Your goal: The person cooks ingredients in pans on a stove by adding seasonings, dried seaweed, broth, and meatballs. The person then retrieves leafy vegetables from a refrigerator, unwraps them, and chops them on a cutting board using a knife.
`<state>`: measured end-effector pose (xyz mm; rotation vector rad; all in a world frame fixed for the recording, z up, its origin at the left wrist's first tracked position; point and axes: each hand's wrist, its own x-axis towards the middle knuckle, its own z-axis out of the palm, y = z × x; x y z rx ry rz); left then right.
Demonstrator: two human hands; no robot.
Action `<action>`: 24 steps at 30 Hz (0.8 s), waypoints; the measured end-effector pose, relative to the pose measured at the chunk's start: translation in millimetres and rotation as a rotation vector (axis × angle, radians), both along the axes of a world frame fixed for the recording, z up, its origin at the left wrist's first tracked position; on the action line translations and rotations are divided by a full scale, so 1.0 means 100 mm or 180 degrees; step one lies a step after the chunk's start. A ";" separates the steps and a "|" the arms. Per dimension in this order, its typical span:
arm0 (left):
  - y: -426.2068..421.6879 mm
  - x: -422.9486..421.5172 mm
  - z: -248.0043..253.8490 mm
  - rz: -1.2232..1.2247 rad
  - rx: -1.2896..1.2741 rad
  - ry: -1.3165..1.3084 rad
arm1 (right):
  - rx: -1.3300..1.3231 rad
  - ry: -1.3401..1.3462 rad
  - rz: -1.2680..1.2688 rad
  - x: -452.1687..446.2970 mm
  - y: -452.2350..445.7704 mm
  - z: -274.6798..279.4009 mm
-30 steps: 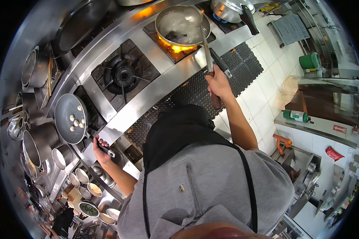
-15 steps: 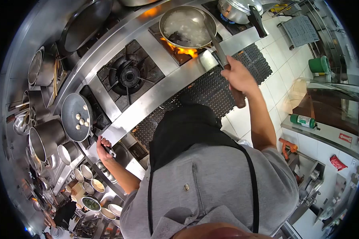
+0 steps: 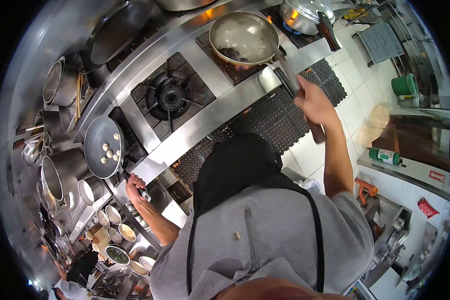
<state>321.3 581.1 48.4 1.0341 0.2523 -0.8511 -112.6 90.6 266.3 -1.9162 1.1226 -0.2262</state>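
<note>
My left hand (image 3: 135, 188) is closed round the black handle of a grey frying pan (image 3: 99, 145), which holds several small pale round pieces and sits at the stove's left end. My right hand (image 3: 316, 102) is wrapped round the wooden handle of a long metal utensil (image 3: 287, 69), slightly blurred. The utensil's far end reaches the rim of a second pan (image 3: 245, 37), full of bubbling cloudy liquid with something dark in it. This pan's own black handle points toward me, just beside my right hand.
Between the pans is an unlit burner (image 3: 172, 97). A pressure cooker (image 3: 302, 15) stands over a blue flame at top right. Pots (image 3: 65, 172) and small bowls (image 3: 117, 254) line the left side. Another person (image 3: 72, 289) is at lower left. A black mat (image 3: 265, 122) covers the floor.
The view has shifted, moving the scene slightly right and down. My right hand has drawn the utensil back from inside the liquid to the pan's rim. The orange flame beneath looks smaller.
</note>
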 end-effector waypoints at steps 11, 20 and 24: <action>-0.54 -0.96 1.08 0.0017 0.1092 -0.1229 | -0.1298 -0.0074 -0.0077 -0.66 0.23 -0.82; -1.57 -1.67 1.93 -0.0326 0.0756 -0.1023 | -0.1272 -0.0906 -0.0172 0.09 -1.62 0.39; -2.13 -1.85 2.09 -0.0631 0.0540 -0.0829 | -0.3652 0.1202 -0.0033 0.78 -2.71 1.28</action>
